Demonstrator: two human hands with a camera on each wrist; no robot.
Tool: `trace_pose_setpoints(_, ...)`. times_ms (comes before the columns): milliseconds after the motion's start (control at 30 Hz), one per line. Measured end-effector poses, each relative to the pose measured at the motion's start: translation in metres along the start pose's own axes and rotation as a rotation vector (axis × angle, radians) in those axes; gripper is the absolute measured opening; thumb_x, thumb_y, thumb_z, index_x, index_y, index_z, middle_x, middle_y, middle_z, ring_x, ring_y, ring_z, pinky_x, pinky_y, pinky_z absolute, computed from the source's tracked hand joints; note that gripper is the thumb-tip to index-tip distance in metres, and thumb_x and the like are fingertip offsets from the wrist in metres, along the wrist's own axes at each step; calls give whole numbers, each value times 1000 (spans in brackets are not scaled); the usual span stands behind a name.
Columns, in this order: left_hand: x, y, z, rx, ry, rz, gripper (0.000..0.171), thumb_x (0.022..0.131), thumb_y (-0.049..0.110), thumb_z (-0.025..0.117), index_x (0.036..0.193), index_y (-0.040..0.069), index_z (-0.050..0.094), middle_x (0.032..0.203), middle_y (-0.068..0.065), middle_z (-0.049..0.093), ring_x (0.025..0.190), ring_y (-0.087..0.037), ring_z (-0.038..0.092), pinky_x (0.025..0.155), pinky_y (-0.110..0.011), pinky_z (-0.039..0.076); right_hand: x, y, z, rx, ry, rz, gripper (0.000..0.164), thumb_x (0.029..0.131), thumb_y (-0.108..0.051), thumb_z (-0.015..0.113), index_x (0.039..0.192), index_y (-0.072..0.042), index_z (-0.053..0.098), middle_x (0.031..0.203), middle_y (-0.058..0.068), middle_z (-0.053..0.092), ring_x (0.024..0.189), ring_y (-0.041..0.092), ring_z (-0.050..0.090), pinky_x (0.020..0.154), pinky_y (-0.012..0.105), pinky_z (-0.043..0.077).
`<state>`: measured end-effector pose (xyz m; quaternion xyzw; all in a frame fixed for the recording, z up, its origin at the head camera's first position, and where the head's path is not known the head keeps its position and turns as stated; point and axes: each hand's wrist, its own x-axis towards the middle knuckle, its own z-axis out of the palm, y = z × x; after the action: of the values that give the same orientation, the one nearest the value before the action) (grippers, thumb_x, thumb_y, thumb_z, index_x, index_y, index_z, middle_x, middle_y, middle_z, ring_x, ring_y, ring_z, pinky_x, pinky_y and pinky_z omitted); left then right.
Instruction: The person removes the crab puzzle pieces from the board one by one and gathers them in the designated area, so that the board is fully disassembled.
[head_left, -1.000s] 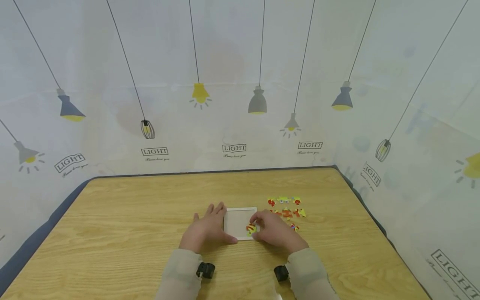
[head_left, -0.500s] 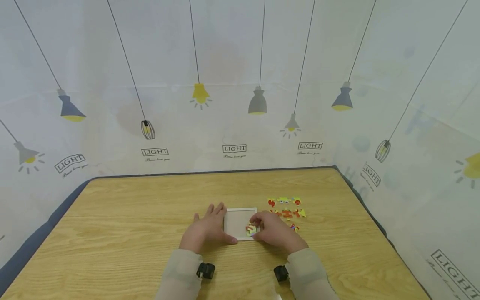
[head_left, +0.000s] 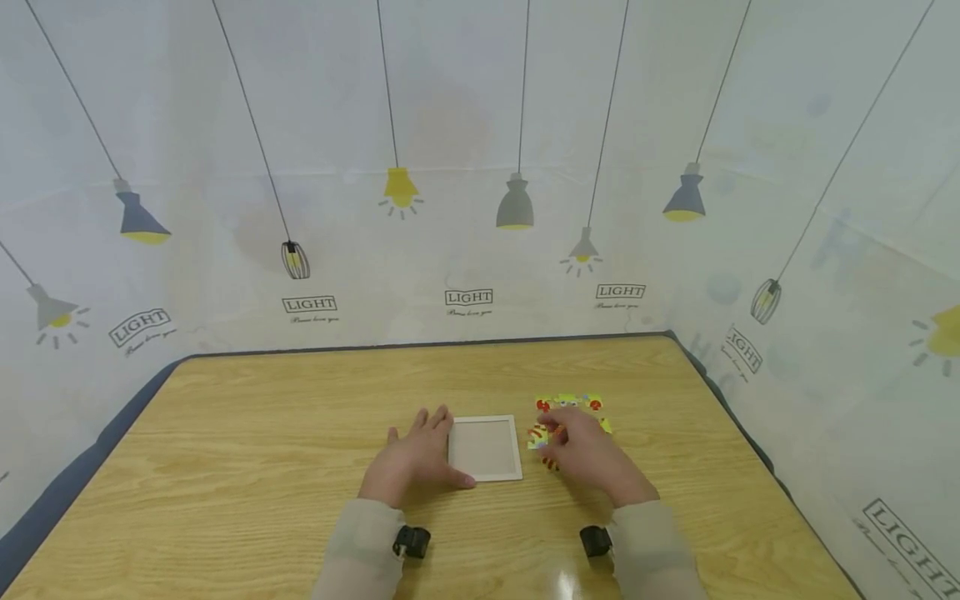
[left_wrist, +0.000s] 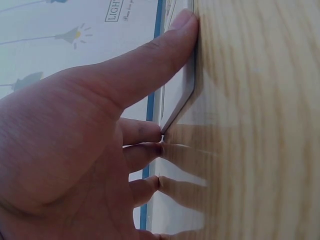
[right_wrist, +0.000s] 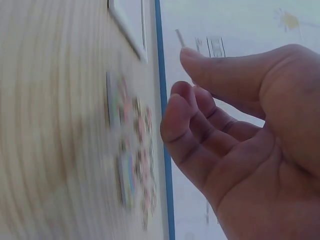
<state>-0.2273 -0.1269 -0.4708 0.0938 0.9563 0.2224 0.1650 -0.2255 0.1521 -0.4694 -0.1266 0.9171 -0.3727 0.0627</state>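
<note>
My right hand (head_left: 588, 450), lifted off the tabletop, pinches a yellow, white and red jigsaw puzzle piece (head_left: 537, 436) to the right of the white puzzle frame. In the right wrist view that piece (right_wrist: 180, 38) shows edge-on at the thumb tip. The white frame (head_left: 517, 450) lies flat with a bare inside. At its left side my left hand (head_left: 412, 458) rests with spread fingers, the thumb (left_wrist: 180, 30) touching the near edge. Several loose puzzle pieces (head_left: 595, 402) lie beyond and beneath my right hand, which partly hides them.
The wooden table (head_left: 285, 467) has a dark border along its far edge. A pale backdrop (head_left: 465, 100) printed with lamps rises behind it and on both sides. Each wrist wears a small black camera (head_left: 412, 541).
My right hand has moved right, out of the white frame, taking the puzzle piece up with it over the loose pieces. My left hand and the frame have stayed put.
</note>
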Motion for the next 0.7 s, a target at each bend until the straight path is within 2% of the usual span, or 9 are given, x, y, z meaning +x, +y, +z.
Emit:
trace_pose_setpoints(167,0,0,0,-6,3,-1,119,81,54,90,169,4,27,180,-10,17,168,-40,9,127,-79,7,-12,20,-21,-7,38,44,46,100,-12,74,144,-2,64,136,15,67,103,21,66,79,35,59)
trace_pose_setpoints(267,0,-1,1,-1,5,1,119,81,54,90,168,4,27,180,-10,17,168,-40,10,127,-79,8,-19,35,-31,-32,56,36,45,101,-13,72,144,0,64,138,19,65,103,23,68,78,35,59)
trace_pose_setpoints(500,-1,-3,0,-1,3,-2,120,81,55,90,169,4,27,181,-10,16,168,-41,10,126,-80,8,-36,66,-48,-93,81,30,43,100,-9,73,139,5,65,128,21,67,103,27,70,85,45,62)
trace_pose_setpoints(700,-1,-3,0,-2,4,5,118,81,56,89,169,5,28,180,-10,17,168,-40,10,127,-79,7,-38,79,-54,-130,50,39,40,98,-5,73,136,4,68,121,18,68,100,25,70,85,45,62)
